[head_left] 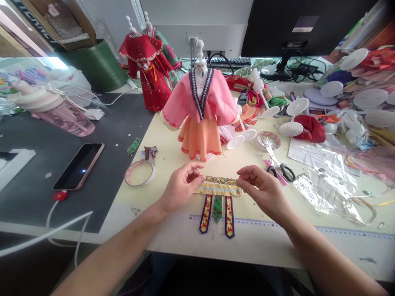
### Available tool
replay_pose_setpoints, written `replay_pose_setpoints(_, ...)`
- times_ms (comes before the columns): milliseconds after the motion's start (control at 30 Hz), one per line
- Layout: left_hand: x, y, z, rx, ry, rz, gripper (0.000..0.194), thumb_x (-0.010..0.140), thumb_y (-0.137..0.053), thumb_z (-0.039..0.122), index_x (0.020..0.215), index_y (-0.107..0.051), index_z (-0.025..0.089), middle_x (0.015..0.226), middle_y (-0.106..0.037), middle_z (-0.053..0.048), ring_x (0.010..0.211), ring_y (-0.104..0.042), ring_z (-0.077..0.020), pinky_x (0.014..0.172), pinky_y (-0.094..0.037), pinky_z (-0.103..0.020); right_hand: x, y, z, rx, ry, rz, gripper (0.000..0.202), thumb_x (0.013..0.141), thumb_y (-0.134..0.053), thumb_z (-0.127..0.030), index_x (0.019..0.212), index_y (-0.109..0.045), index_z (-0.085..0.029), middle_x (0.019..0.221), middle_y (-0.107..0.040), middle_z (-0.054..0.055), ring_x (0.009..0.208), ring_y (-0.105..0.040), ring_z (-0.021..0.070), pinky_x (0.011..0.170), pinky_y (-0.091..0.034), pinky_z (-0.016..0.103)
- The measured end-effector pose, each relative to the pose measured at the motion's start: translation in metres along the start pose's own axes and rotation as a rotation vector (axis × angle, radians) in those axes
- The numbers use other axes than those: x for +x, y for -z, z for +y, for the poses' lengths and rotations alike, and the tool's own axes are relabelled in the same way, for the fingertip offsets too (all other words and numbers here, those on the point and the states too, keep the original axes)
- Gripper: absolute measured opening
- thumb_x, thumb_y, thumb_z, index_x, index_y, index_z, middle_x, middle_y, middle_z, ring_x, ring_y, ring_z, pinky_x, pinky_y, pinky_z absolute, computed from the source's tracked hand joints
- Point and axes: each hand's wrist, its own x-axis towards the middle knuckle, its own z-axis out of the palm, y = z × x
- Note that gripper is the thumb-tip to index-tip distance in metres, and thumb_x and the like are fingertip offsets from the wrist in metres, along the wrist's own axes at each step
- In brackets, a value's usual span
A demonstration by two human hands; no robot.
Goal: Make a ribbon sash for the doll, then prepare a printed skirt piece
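Note:
A narrow beaded trim (pixel 221 180) is stretched between my two hands, just above a yellow fabric band (pixel 217 189). My left hand (pixel 182 185) pinches the trim's left end, and my right hand (pixel 259 187) pinches its right end. Below the band hang three pointed strips: a yellow and red one (pixel 205 214) on the left, a green one (pixel 217 209) in the middle, and another yellow and red one (pixel 229 217) on the right. Behind my hands stands a doll form in a pink top (pixel 216 96) and orange skirt (pixel 200 137).
Scissors (pixel 273 158) lie beside my right hand, near a tape roll (pixel 271 141). Another tape roll (pixel 140 173) and a phone (pixel 79 166) are at left. A ruler (pixel 262 223) crosses the front. Red-dressed dolls (pixel 151 78) stand behind; plastic bags (pixel 327 191) lie right.

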Motion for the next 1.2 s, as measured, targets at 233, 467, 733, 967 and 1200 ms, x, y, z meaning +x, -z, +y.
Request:
replay_pose_setpoints(233,-0.002,-0.003,-0.012,0.452,-0.237,0.024,0.026,0.086,-0.05,0.021,0.111,-0.054,0.02,0.078,-0.063,-0.001,0.072,-0.058,-0.0139,0.07,-0.047,-0.027,-0.003,-0.005,0.0,-0.334,0.052,-0.033,0.008,0.084,-0.05,-0.028,0.085,-0.055,-0.021,0.067,-0.06,0.0,0.061,-0.055,0.0128,0.053,-0.039,0.025)
replay_pose_setpoints(467,-0.003,-0.007,-0.016,0.826,-0.498,-0.002,0.027,0.087,-0.043,0.015,0.112,-0.056,0.015,0.08,-0.064,-0.006,0.076,-0.059,-0.0194,0.073,-0.048,-0.033,-0.003,-0.008,0.003,-0.603,0.174,-0.053,0.009,0.084,-0.047,-0.022,0.089,-0.054,-0.02,0.067,-0.062,0.0,0.053,-0.052,0.0118,0.053,-0.037,0.025)
replay_pose_setpoints(733,-0.002,-0.01,-0.016,0.949,-0.511,-0.053,0.03,0.087,-0.042,0.014,0.114,-0.055,0.015,0.08,-0.066,-0.007,0.079,-0.056,-0.0224,0.076,-0.042,-0.037,-0.003,-0.009,0.006,-0.72,0.254,-0.044,0.012,0.085,-0.045,-0.021,0.09,-0.056,-0.018,0.069,-0.063,0.002,0.052,-0.052,0.0121,0.05,-0.032,0.026)
replay_pose_setpoints(967,-0.001,-0.011,-0.018,0.95,-0.525,-0.064,0.03,0.087,-0.041,0.014,0.114,-0.054,0.014,0.08,-0.066,-0.006,0.08,-0.054,-0.0228,0.08,-0.037,-0.038,-0.003,-0.011,0.007,-0.77,0.331,-0.018,0.012,0.085,-0.045,-0.019,0.09,-0.057,-0.017,0.068,-0.062,0.003,0.058,-0.054,0.0146,0.053,-0.033,0.026)
replay_pose_setpoints(1200,0.0,-0.011,-0.019,0.952,-0.533,-0.072,0.03,0.088,-0.042,0.014,0.115,-0.053,0.012,0.081,-0.067,-0.007,0.08,-0.053,-0.0234,0.081,-0.036,-0.039,-0.003,-0.012,0.009,-0.807,0.353,-0.028,0.013,0.086,-0.045,-0.018,0.09,-0.057,-0.018,0.07,-0.063,0.004,0.062,-0.056,0.0163,0.059,-0.035,0.028)
